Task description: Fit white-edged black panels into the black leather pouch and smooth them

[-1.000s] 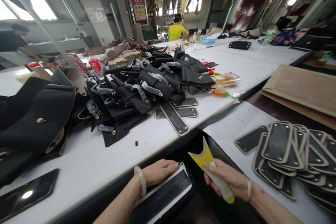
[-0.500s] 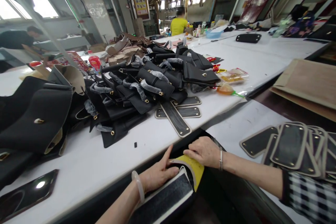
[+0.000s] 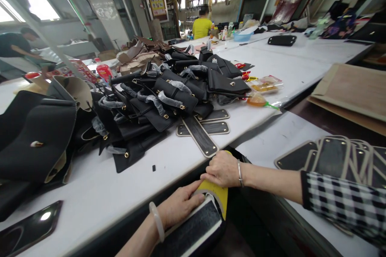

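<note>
A black piece with pale edges lies at the bottom centre, with a curved yellow piece around its far end. My left hand rests along the black piece, its fingers pressed together at the near edge of the yellow piece. Closed fingers of my right hand grip the yellow piece at its far side. Beyond my hands, several black strips with pale borders lie crossed on the white table.
Black bags are heaped on the white table. A phone lies at lower left, bordered panels at right beside a brown stack. A person in yellow is far back; another person leans at left.
My right hand has moved left and slightly up on the yellow piece, and its sleeve now covers part of the panels. My left hand's raised finger has come down onto the yellow piece.
</note>
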`<state>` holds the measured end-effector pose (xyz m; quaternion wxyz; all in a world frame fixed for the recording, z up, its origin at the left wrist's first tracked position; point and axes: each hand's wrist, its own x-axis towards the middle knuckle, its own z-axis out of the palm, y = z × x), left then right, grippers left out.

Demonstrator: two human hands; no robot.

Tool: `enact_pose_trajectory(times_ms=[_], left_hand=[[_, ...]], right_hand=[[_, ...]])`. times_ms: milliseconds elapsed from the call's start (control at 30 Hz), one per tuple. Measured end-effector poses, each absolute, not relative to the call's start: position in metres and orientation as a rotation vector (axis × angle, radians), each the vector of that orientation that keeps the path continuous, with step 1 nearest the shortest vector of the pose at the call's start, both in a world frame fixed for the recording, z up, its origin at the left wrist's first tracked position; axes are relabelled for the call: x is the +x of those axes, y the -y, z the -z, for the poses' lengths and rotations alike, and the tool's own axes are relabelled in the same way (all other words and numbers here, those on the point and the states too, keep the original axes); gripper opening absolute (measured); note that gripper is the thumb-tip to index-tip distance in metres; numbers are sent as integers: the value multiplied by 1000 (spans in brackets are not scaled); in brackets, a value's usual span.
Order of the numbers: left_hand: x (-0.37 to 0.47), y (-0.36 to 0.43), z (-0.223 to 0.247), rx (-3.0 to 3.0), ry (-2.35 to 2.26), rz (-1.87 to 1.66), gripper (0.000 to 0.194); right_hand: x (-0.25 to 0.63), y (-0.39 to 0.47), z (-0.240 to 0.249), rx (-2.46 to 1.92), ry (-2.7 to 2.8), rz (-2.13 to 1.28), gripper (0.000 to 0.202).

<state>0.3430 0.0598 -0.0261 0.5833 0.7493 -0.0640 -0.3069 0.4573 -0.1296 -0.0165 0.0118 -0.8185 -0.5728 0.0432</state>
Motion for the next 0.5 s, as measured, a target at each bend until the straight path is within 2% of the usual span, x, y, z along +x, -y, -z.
enact_pose_trajectory(times_ms=[267,500], left_hand=[[341,-58,23,1830,197,687,36],[341,-56,19,1896,234,657,33]], right_hand=[[452,126,10,-2594,1851,-209,52],[445,125,6,-2654,1810,-288,51]])
